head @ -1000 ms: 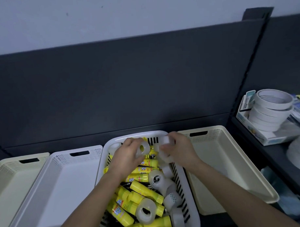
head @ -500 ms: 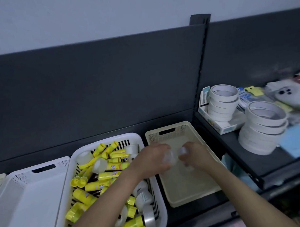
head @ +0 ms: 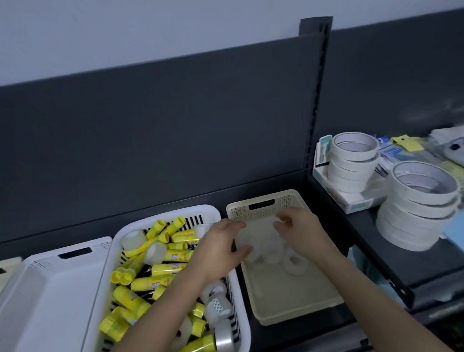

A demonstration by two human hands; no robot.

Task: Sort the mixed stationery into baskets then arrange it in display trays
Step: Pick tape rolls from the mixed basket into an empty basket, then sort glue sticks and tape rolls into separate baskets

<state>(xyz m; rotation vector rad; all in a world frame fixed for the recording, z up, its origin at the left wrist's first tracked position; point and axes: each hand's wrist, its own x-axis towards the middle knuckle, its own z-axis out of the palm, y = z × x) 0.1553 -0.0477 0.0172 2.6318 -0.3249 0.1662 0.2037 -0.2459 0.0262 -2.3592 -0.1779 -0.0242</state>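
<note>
The small clear tape rolls [head: 294,263] lie clustered and blurred in the cream basket [head: 296,308], just under my hands. My left hand [head: 220,251] curves over one roll at the basket's left wall, but I cannot tell whether I am pinching it. My right hand [head: 302,232] hovers, fingers loosely spread, holding nothing. Beside it, the white slotted basket [head: 127,232] holds yellow glue sticks [head: 163,270].
</note>
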